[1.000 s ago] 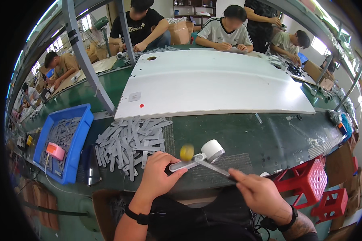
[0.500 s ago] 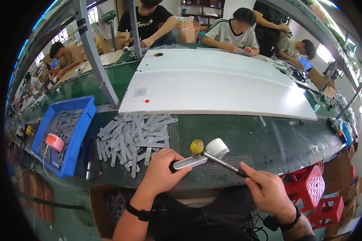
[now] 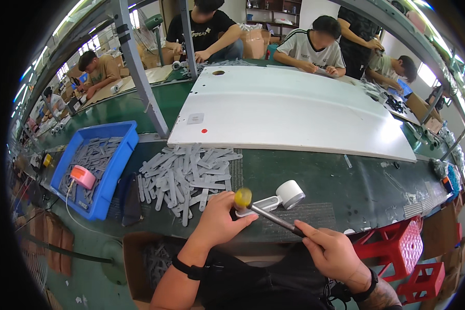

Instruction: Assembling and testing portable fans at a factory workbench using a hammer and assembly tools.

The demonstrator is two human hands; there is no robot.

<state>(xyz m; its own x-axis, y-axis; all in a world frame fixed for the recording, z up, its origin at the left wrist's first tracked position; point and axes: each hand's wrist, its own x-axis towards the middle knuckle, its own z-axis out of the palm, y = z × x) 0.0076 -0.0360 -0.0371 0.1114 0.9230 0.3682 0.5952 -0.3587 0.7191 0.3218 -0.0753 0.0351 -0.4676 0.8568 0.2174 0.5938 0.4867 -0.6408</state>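
My left hand (image 3: 218, 219) is closed around the near end of a white handheld device (image 3: 290, 194), which has a drum-shaped head and a long handle with a grey strip along its top. The device lies at a slant above the bench, its head pointing away to the right. In my right hand (image 3: 333, 253) is a hammer (image 3: 273, 217) with a yellow head and metal shaft. The yellow head, slightly blurred, is over the handle close to my left fingers; whether it touches cannot be made out. Beyond my left hand lies a pile of grey strips (image 3: 183, 175).
A blue bin (image 3: 95, 204) at left holds more strips and a pink-orange object (image 3: 82, 177). A large white board (image 3: 294, 113) lies across the bench. Below the bench edge are an open carton (image 3: 139, 268) and red stools (image 3: 398, 245). Several people work beyond.
The hammer head has moved along the device's handle toward my left hand. The whole view has shifted, so the bench appears farther right. Both hands keep their holds.
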